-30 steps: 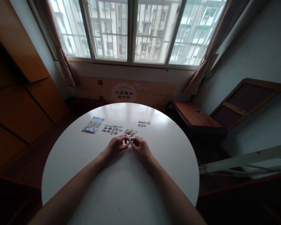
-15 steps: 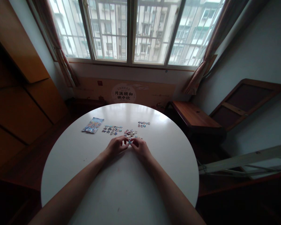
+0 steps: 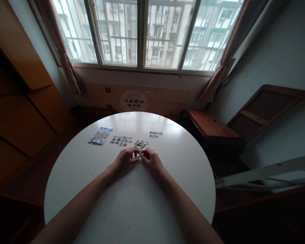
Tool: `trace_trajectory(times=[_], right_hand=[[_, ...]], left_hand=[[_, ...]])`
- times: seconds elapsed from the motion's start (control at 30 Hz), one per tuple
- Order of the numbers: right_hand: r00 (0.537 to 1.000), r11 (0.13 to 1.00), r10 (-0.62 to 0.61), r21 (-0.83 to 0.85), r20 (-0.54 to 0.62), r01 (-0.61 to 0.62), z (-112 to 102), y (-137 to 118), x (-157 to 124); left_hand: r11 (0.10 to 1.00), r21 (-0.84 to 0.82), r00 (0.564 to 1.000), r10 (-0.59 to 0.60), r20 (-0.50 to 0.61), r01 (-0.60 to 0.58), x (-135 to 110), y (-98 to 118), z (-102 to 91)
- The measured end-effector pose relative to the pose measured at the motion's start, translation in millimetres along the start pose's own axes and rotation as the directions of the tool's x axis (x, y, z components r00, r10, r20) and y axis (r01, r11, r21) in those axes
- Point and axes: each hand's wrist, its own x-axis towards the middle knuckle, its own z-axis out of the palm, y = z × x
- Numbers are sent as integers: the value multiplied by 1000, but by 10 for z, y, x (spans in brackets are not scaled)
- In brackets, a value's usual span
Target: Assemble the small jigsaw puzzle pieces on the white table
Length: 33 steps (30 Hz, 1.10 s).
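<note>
Between my two hands, a small bluish jigsaw puzzle piece (image 3: 141, 155) is pinched at the fingertips, just above the white table. My left hand (image 3: 127, 157) grips it from the left with thumb and finger. From the right, the thumb and fingers of my right hand (image 3: 151, 159) close on it too. Right beyond the fingertips lies a heap of loose puzzle pieces (image 3: 141, 144), partly hidden by my hands. Spread-out puzzle pieces (image 3: 121, 140) lie to the left of the heap, and a smaller group of pieces (image 3: 156, 134) lies farther back on the right.
The round white table (image 3: 132, 203) fills the middle. A colourful picture sheet or packet (image 3: 101, 135) lies at its left. Behind the table's right edge stands a low wooden bench (image 3: 210, 123); a barred window (image 3: 142, 34) is in the far wall.
Almost nothing differs. Both hands keep hold of the puzzle piece in the same spot, and the view has shifted very slightly.
</note>
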Motion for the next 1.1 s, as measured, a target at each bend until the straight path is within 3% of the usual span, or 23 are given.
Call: trace_trajectory(times=[1.1], right_hand=[[999,999,33,-10,7,-33,-4,-3,-8]], left_hand=[[1000,-26,1000,-13,7,14,3,-29,17]])
